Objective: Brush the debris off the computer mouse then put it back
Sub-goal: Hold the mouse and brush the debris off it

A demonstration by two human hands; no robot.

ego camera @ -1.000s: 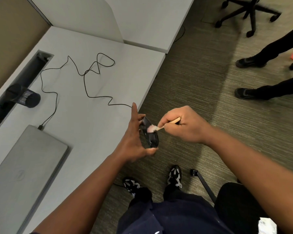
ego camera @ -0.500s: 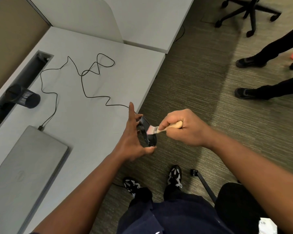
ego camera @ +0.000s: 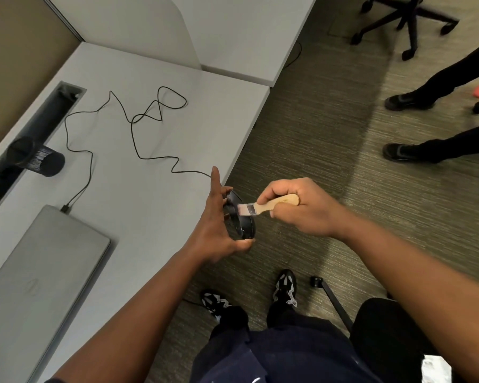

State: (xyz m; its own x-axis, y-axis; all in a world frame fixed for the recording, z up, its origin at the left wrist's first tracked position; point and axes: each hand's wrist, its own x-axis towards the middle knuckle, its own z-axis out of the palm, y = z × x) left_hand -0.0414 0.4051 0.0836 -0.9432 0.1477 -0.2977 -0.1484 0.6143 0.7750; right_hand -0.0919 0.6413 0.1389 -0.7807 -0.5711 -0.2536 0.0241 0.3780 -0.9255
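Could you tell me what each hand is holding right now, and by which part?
The left hand grips the computer mouse by its ends, thumb below and fingers above. The right hand holds the brush by its wooden handle.

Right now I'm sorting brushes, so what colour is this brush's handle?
Pale, light wood-coloured brush handle, clearest in the head view.

The person is wearing dark navy trousers [ego camera: 282, 355], and both forearms are showing bare, with no sleeve, watch or ring visible on them. A dark edge of fabric is just peeking in at the bottom left, by the left upper arm. On the feet they are wearing black sneakers [ego camera: 285, 288] patterned with white patches and white laces. Small pale flecks are dotting the trouser fabric near the bottom edge.
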